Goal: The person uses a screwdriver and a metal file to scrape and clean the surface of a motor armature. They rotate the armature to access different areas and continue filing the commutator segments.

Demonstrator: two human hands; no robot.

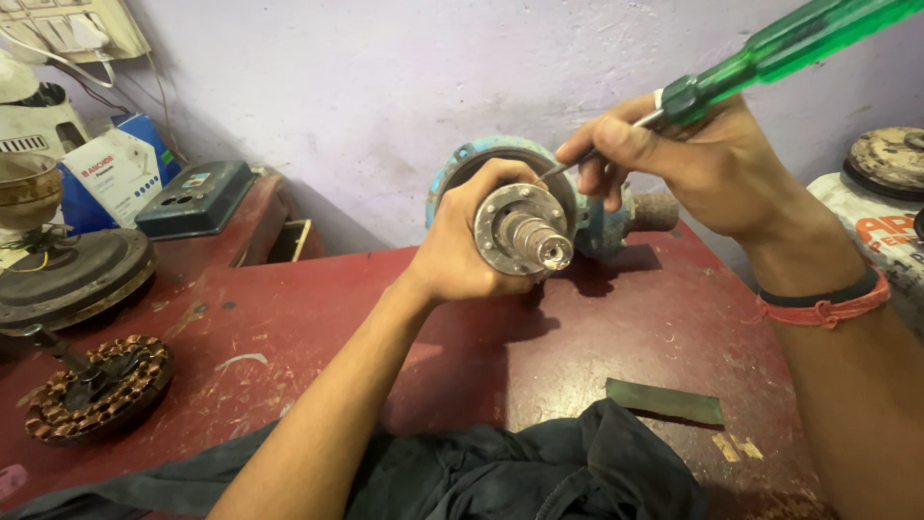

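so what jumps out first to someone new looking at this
The bright green-handled screwdriver at top right, held in the right hand, its tip at a round metal motor part with a shaft that the left hand holds up at centre. Lower left on the red table lies a copper-wound stator.

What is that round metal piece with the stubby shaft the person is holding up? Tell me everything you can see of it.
The round metal piece is a grey, worn disc with small screw heads round its face and a short shiny shaft pointing toward the camera. Behind it sits a blue, chipped housing with a rusty stub on its right. The left hand grips the piece from the left, above the red table. The right hand presses a green-handled screwdriver with its tip at the disc's upper edge.
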